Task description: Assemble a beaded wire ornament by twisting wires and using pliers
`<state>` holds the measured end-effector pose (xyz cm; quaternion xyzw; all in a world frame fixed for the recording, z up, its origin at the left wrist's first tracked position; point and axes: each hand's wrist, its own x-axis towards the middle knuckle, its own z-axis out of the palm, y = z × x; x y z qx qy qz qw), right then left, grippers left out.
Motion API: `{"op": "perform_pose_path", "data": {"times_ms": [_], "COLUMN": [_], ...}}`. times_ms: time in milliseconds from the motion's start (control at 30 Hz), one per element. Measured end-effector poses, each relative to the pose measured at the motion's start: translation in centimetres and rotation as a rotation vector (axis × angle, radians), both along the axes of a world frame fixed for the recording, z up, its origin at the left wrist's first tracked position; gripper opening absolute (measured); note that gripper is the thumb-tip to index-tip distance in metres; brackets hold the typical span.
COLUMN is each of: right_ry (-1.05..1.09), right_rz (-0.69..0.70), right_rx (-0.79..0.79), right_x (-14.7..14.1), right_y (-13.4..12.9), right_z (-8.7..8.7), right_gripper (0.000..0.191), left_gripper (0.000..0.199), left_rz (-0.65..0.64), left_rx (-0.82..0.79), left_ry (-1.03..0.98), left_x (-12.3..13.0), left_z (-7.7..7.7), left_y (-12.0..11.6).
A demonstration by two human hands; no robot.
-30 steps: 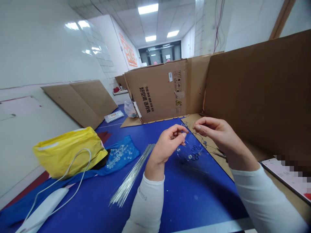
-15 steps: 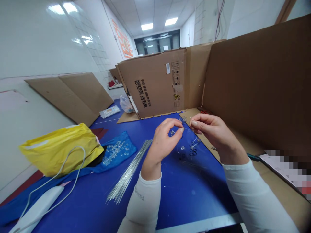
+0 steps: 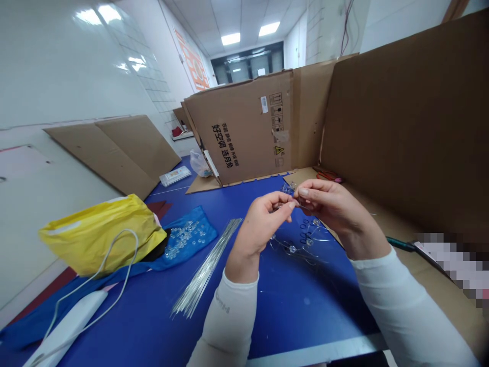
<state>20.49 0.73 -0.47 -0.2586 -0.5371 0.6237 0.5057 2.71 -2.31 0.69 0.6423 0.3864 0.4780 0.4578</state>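
My left hand [image 3: 260, 227] and my right hand [image 3: 338, 209] meet fingertip to fingertip above the blue table. Both are closed in a pinch on a thin wire; the exact spot between the fingers is partly hidden. Below them hangs or lies a wire strand with clear beads [image 3: 292, 249], its loose ends spreading to the right. I cannot tell whether the strand touches the table. Small black loops [image 3: 304, 232] show just under my right hand. A bundle of straight silvery wires [image 3: 208, 270] lies left of my left forearm.
Loose clear beads [image 3: 185, 237] lie on a blue cloth [image 3: 206, 221] beside a yellow bag [image 3: 103, 232]. A white device with a cord [image 3: 71, 326] sits at front left. Cardboard panels [image 3: 252, 137] stand behind and right. Red-handled scissors [image 3: 326, 176] and a green-handled tool [image 3: 400, 243] lie at right.
My hands have come together, the left moving right until the fingertips meet. The beaded strand has shifted lower and swung below the fingers.
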Motion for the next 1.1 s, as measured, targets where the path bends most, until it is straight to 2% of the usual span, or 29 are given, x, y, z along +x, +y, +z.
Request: {"op": "perform_pose_path", "data": {"times_ms": [200,400,567,667,733,833,900,933,1100], "right_ry": [-0.037,-0.092,-0.338,-0.483,-0.498,-0.484,-0.485,-0.485,-0.383], "right_rz": [-0.048,-0.082,-0.29,-0.374,-0.413,-0.48,-0.47,-0.444,-0.189], "right_rx": [-0.001,0.052,0.139,0.15,0.225,0.448,0.568,0.577,0.303], "right_x": [-0.1,-0.2,1.5,2.9,3.1,2.1,0.9,0.4,-0.5], "right_y": [-0.3,0.0,0.4,-0.3,-1.3,-2.6,-2.9,-2.9,-2.1], "right_z": [0.1,-0.2,-1.2,-1.8,-1.7,-0.7,0.4,1.0,3.1], "right_gripper": [0.033,0.036,0.04,0.04,0.036,0.028,0.023,0.022,0.04], "left_gripper": [0.018,0.017,0.015,0.012,0.01,0.011,0.013,0.015,0.018], "left_rz": [0.013,0.024,0.029,0.025,0.024,0.0,-0.03,-0.044,-0.096], "left_rx": [0.012,-0.007,-0.072,-0.091,-0.105,-0.109,-0.097,-0.086,-0.019], "left_ry": [0.047,-0.032,-0.11,-0.129,-0.129,-0.118,-0.108,-0.103,-0.044], "left_x": [0.1,0.3,-0.1,-0.3,-0.2,0.2,0.3,0.3,-0.1], "left_z": [0.1,-0.1,0.0,0.1,0.1,-0.1,-0.2,-0.3,0.1], "left_y": [-0.3,-0.2,0.1,0.2,0.2,0.2,0.2,0.1,-0.2]}}
